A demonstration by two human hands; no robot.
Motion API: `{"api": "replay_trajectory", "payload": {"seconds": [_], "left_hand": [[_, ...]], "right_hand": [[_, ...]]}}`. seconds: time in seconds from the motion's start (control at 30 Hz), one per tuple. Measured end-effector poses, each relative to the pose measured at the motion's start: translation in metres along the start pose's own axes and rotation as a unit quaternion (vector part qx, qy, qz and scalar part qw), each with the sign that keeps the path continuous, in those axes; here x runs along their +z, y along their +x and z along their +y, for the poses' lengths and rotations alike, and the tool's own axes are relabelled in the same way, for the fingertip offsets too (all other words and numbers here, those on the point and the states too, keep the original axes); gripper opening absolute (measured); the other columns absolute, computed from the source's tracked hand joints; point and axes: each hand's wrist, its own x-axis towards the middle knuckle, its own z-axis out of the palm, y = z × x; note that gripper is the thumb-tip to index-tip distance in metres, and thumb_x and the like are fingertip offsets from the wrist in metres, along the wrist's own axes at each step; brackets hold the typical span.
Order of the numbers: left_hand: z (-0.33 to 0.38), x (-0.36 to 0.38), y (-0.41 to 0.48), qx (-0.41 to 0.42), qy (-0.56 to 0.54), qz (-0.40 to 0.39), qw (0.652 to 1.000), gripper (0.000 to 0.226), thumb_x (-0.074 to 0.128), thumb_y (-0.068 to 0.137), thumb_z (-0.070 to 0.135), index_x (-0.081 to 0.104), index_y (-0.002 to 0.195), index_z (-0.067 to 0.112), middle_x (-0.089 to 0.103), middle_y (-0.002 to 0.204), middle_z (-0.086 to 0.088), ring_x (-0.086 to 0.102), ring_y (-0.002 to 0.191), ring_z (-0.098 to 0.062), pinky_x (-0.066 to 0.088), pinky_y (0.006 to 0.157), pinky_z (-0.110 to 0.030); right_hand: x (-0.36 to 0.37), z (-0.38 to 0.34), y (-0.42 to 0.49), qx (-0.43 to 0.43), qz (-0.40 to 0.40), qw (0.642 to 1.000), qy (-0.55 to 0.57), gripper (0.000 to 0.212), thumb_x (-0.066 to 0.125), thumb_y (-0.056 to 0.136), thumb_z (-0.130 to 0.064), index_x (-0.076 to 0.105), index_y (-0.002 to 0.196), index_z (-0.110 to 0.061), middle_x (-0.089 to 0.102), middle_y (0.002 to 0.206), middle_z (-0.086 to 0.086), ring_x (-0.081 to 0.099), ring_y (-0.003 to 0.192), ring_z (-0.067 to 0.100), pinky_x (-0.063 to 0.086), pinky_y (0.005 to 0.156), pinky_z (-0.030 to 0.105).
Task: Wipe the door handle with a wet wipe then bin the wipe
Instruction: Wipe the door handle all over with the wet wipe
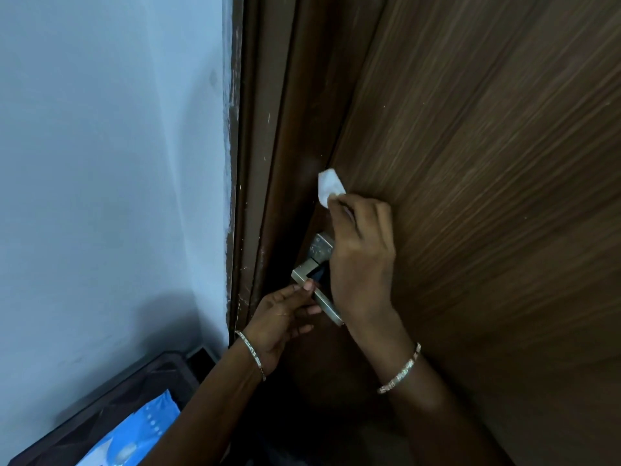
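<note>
Right hand (363, 264) is pinching the wet wipe (330, 187) above the door handle (304, 276) — its long axis is slanting down-right beneath that hand; left hand (280, 319) is gripping it.

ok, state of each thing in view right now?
wipe: pinched in right hand, above the handle
handle: lever pinched by left hand
door: shut or ajar, cannot tell
crate: blue packet inside

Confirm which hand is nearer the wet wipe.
Right. The right hand pinches the wet wipe in its fingertips; the left hand is lower down, holding the door handle.
</note>
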Motion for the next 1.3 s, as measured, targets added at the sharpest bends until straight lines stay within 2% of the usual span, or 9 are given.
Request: {"api": "replay_trajectory", "payload": {"seconds": [0.13,0.23,0.4,0.53,0.7,0.9,1.07,1.17,1.3], "left_hand": [[0.001,0.001,-0.001,0.006,0.001,0.002,1.0,0.046,0.072,0.066,0.048,0.072,0.101,0.018,0.073,0.098,0.0,0.07,0.083,-0.008,0.047,0.079,-0.032],[0.001,0.002,-0.002,0.014,0.002,-0.001,1.0,0.05,0.07,0.07,0.045,0.069,0.109,0.014,0.07,0.102,-0.005,0.068,0.084,-0.01,0.047,0.077,-0.031],[0.003,0.0,-0.003,0.018,0.01,0.002,1.0,0.061,0.072,0.069,0.047,0.069,0.115,0.007,0.071,0.099,-0.003,0.066,0.09,-0.013,0.047,0.077,-0.032],[0.003,0.0,-0.003,0.022,0.025,-0.002,0.999,0.044,0.07,0.077,0.046,0.069,0.108,0.015,0.071,0.092,0.002,0.067,0.089,-0.011,0.045,0.075,-0.03],[0.002,-0.002,-0.001,0.028,0.045,-0.005,0.999,0.013,0.06,0.094,0.028,0.069,0.098,0.021,0.076,0.083,0.01,0.068,0.072,0.0,0.044,0.072,-0.029],[-0.001,-0.004,0.002,0.04,0.061,-0.004,0.997,0.015,0.06,0.093,0.032,0.068,0.1,0.021,0.076,0.088,0.01,0.07,0.078,0.0,0.043,0.075,-0.031],[0.001,-0.006,0.002,0.038,0.071,-0.004,0.997,0.02,0.063,0.09,0.04,0.071,0.098,0.023,0.074,0.097,0.005,0.069,0.09,-0.008,0.043,0.078,-0.033],[-0.001,-0.007,0.002,0.04,0.076,-0.009,0.996,0.016,0.06,0.094,0.032,0.071,0.101,0.022,0.074,0.089,0.007,0.067,0.081,-0.004,0.044,0.077,-0.032],[-0.002,-0.008,0.003,0.043,0.085,-0.008,0.995,0.02,0.057,0.097,0.027,0.07,0.109,0.019,0.074,0.092,0.005,0.065,0.085,-0.008,0.045,0.079,-0.031]], "right_hand": [[0.014,-0.003,-0.019,-0.061,-0.117,0.99,-0.05,0.036,0.073,0.08,0.004,0.07,0.116,0.006,0.071,0.109,0.016,0.064,0.097,0.027,0.057,0.085,0.034],[0.014,0.003,-0.031,-0.084,-0.143,0.984,-0.067,0.038,0.072,0.082,0.004,0.068,0.12,0.007,0.071,0.11,0.014,0.067,0.095,0.027,0.058,0.082,0.034],[0.0,0.0,-0.039,-0.021,-0.15,0.987,-0.052,0.044,0.045,0.087,-0.009,0.067,0.122,0.006,0.069,0.11,0.014,0.063,0.095,0.025,0.059,0.08,0.031],[-0.003,-0.002,-0.043,-0.001,-0.15,0.988,-0.027,0.04,0.052,0.086,-0.004,0.067,0.122,0.007,0.069,0.11,0.015,0.065,0.097,0.026,0.06,0.08,0.031],[0.017,-0.011,-0.024,-0.074,-0.198,0.976,-0.051,0.046,0.081,0.069,-0.004,0.071,0.113,0.004,0.07,0.11,0.014,0.065,0.101,0.028,0.058,0.087,0.035],[0.016,0.009,-0.04,-0.148,-0.231,0.961,-0.045,0.015,0.065,0.086,-0.008,0.077,0.091,-0.001,0.074,0.1,0.011,0.067,0.109,0.029,0.051,0.093,0.038],[0.009,0.009,-0.054,-0.016,-0.21,0.972,0.106,0.039,0.041,0.085,-0.009,0.074,0.093,0.01,0.073,0.1,0.02,0.067,0.101,0.032,0.052,0.092,0.041],[0.014,-0.001,-0.048,-0.017,-0.25,0.963,0.1,0.027,0.057,0.084,0.005,0.071,0.106,0.011,0.071,0.112,0.023,0.062,0.111,0.032,0.045,0.1,0.036],[0.023,-0.012,-0.033,-0.095,-0.324,0.941,-0.03,0.048,0.052,0.098,-0.01,0.045,0.145,-0.005,0.048,0.148,0.01,0.041,0.138,0.027,0.035,0.115,0.032]]}}
